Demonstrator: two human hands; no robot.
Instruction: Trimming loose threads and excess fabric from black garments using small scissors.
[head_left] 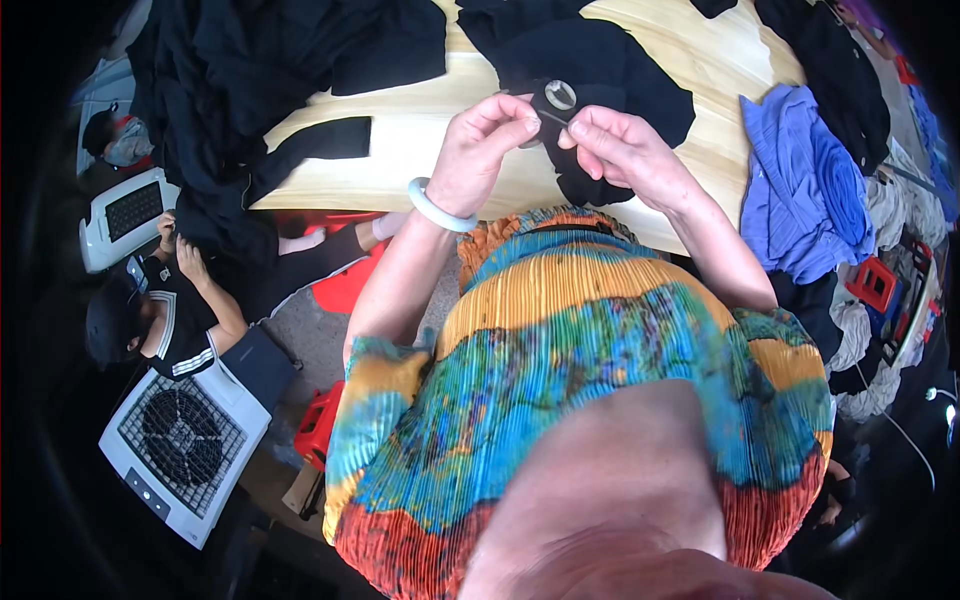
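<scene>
Above the near edge of the table, my left hand (490, 133) is closed in a pinch, a pale bangle round its wrist. Facing it, my right hand (620, 147) pinches too, its lower fingers curled. A thin, light strip (551, 117) spans the small gap between my fingertips; its kind is too small to make out. Just beyond the fingertips is a small round, ring-like piece (560, 95) with a pale middle, against dark material. Black cloth pieces (590, 60) lie under and behind my hands.
Black garments heap on the wooden table (420, 180) at left. Blue-purple cloth (805, 180) is piled at the right edge. Another person (180, 310) sits at left handling black cloth, near a white fan unit (185, 440) and a red stool (320, 425).
</scene>
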